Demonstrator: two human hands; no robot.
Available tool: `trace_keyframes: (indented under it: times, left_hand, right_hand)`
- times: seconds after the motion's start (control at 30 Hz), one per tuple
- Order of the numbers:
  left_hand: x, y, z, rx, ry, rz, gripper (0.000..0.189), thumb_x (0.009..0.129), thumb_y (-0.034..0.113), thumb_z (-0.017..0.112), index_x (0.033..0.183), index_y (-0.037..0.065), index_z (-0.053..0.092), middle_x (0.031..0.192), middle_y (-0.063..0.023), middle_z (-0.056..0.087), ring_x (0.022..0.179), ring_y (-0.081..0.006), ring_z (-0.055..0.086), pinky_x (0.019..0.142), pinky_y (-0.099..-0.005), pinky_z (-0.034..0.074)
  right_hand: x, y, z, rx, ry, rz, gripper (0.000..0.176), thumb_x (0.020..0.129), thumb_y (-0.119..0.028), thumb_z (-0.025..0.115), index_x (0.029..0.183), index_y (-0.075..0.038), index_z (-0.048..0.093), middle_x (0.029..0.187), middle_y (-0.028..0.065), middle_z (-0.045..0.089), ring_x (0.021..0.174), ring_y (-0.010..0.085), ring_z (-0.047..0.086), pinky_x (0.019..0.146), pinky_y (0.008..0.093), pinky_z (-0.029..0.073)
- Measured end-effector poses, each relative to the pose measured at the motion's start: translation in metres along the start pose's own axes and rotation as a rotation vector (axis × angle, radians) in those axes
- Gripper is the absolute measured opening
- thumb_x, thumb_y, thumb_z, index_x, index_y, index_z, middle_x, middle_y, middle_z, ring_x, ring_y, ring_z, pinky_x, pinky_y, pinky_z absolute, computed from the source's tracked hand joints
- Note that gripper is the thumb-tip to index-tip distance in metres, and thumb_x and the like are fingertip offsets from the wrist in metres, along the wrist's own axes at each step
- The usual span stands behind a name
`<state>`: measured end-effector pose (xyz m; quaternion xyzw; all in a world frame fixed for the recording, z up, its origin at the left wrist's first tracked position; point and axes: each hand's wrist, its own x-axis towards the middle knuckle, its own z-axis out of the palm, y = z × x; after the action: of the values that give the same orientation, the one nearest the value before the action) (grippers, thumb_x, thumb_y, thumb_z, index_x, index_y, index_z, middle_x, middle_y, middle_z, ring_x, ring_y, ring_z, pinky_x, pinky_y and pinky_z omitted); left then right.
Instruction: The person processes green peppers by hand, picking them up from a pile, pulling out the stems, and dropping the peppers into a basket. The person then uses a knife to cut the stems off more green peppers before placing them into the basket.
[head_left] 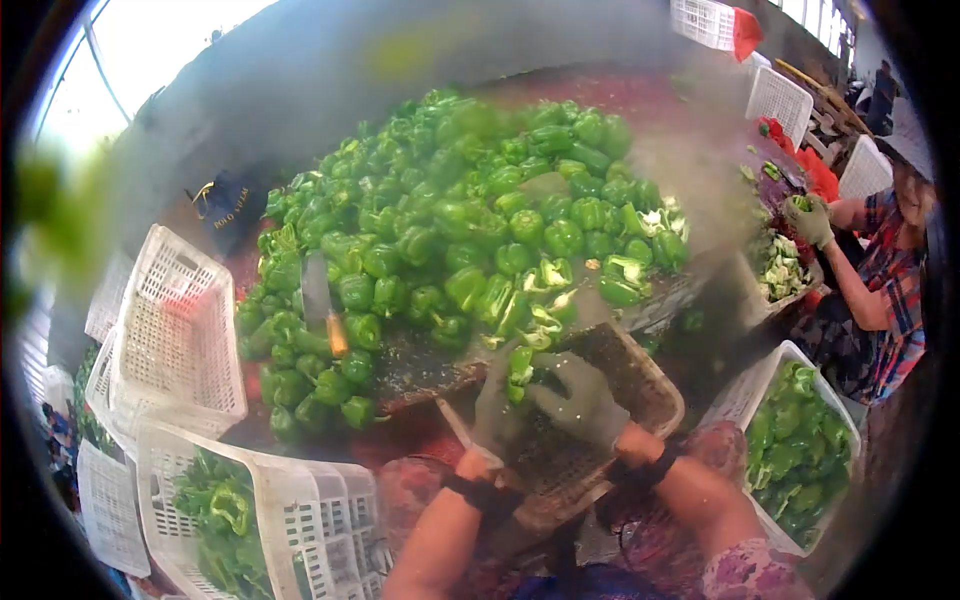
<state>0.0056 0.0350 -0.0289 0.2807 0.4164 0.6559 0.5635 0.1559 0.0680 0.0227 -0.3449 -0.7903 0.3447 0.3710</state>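
Between my two gloved hands is a green bell pepper [519, 372], its details blurred by the hazy lens. My left hand [495, 410] is closed around its left side. From the right, the thumb and fingers of my right hand [583, 402] pinch at the same pepper. Both hands are above a shallow, dirty crate [640, 375] in front of my body. Just beyond them lie split peppers [545, 320] with pale insides showing. A large heap of whole bell peppers [420, 240] covers the work surface. On the heap's left part rests a knife [318, 295] with an orange-brown handle.
White plastic crates [180, 330] stand at left, one with peppers [225, 510] inside. To my right is another crate of peppers [800, 450]. A co-worker [880, 270] in a plaid shirt and gloves handles peppers at far right. A dark bag [230, 205] lies behind the heap.
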Motion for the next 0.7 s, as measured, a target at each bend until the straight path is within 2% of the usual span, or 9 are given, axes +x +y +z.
trace_keyframes:
  times: [0.07, 0.1, 0.2, 0.3, 0.4, 0.5, 0.6, 0.7]
  left_hand:
    - [-0.004, 0.001, 0.001, -0.262, -0.033, -0.137, 0.047, 0.104, 0.032, 0.047, 0.142, 0.006, 0.045, 0.129, -0.0085, 0.059, 0.115, -0.0212, 0.059, 0.098, -0.0376, 0.05]
    - [-0.026, 0.027, 0.021, 0.501, -0.138, 0.269, 0.05, 0.106, 0.033, 0.042, 0.148, 0.006, 0.036, 0.133, -0.0083, 0.055, 0.117, -0.0206, 0.057, 0.1, -0.0351, 0.048]
    - [-0.022, 0.026, 0.018, 0.538, -0.19, 0.375, 0.052, 0.106, 0.029, 0.04, 0.152, 0.007, 0.029, 0.139, -0.0086, 0.05, 0.122, -0.0201, 0.053, 0.102, -0.0336, 0.046]
    - [-0.02, 0.04, 0.031, -0.357, -0.138, -0.166, 0.054, 0.104, 0.026, 0.044, 0.153, 0.007, 0.03, 0.139, -0.0088, 0.051, 0.125, -0.0197, 0.051, 0.104, -0.0335, 0.044]
    - [-0.02, 0.036, 0.027, -0.198, -0.146, -0.133, 0.055, 0.103, 0.024, 0.045, 0.153, 0.007, 0.03, 0.139, -0.0087, 0.051, 0.124, -0.0194, 0.052, 0.103, -0.0336, 0.045]
    - [-0.016, 0.033, 0.025, -0.293, -0.099, -0.146, 0.053, 0.103, 0.023, 0.048, 0.151, 0.006, 0.033, 0.139, -0.009, 0.051, 0.12, -0.0191, 0.054, 0.101, -0.0324, 0.046]
    - [-0.014, 0.022, 0.015, -0.132, -0.142, -0.1, 0.052, 0.102, 0.019, 0.049, 0.15, 0.006, 0.036, 0.135, -0.0097, 0.054, 0.116, -0.0197, 0.057, 0.099, -0.0315, 0.047]
    - [-0.015, 0.026, 0.015, -0.143, -0.105, -0.148, 0.048, 0.098, 0.014, 0.054, 0.144, 0.004, 0.043, 0.129, -0.0114, 0.058, 0.112, -0.0206, 0.059, 0.098, -0.0325, 0.048]
  right_hand:
    - [-0.004, 0.001, 0.009, 0.138, -0.025, 0.054, 0.048, 0.088, -0.019, 0.071, 0.13, -0.002, 0.057, 0.114, 0.0181, 0.065, 0.101, 0.0224, 0.065, 0.087, 0.0332, 0.052]
    - [-0.006, 0.003, 0.011, 0.243, -0.047, 0.145, 0.053, 0.088, -0.019, 0.073, 0.133, 0.0, 0.054, 0.116, 0.0148, 0.066, 0.104, 0.0197, 0.064, 0.089, 0.0333, 0.051]
    - [-0.004, 0.011, 0.013, 0.464, -0.065, 0.316, 0.052, 0.087, -0.018, 0.073, 0.132, 0.001, 0.054, 0.113, 0.0109, 0.066, 0.1, 0.0166, 0.063, 0.083, 0.0299, 0.052]
    - [-0.003, 0.011, 0.0, 0.65, -0.083, 0.561, 0.049, 0.087, -0.018, 0.072, 0.13, -0.001, 0.056, 0.104, 0.0064, 0.065, 0.09, 0.0118, 0.061, 0.073, 0.0253, 0.05]
    - [-0.001, 0.005, -0.006, 0.688, -0.103, 0.563, 0.045, 0.087, -0.02, 0.071, 0.126, -0.002, 0.058, 0.095, 0.0035, 0.064, 0.081, 0.0074, 0.059, 0.066, 0.0219, 0.047]
    - [-0.001, -0.001, -0.006, 0.646, -0.137, 0.445, 0.044, 0.086, -0.022, 0.074, 0.121, 0.0, 0.06, 0.105, 0.0054, 0.067, 0.095, 0.0105, 0.059, 0.084, 0.0274, 0.049]
    - [-0.004, 0.004, -0.005, 0.654, -0.13, 0.516, 0.043, 0.085, -0.023, 0.075, 0.119, 0.0, 0.061, 0.098, 0.0051, 0.067, 0.091, 0.0105, 0.06, 0.08, 0.0272, 0.049]
    - [-0.002, -0.005, -0.013, 0.725, -0.139, 0.629, 0.042, 0.084, -0.026, 0.076, 0.115, -0.001, 0.062, 0.093, 0.0045, 0.066, 0.086, 0.0115, 0.06, 0.077, 0.0283, 0.05]
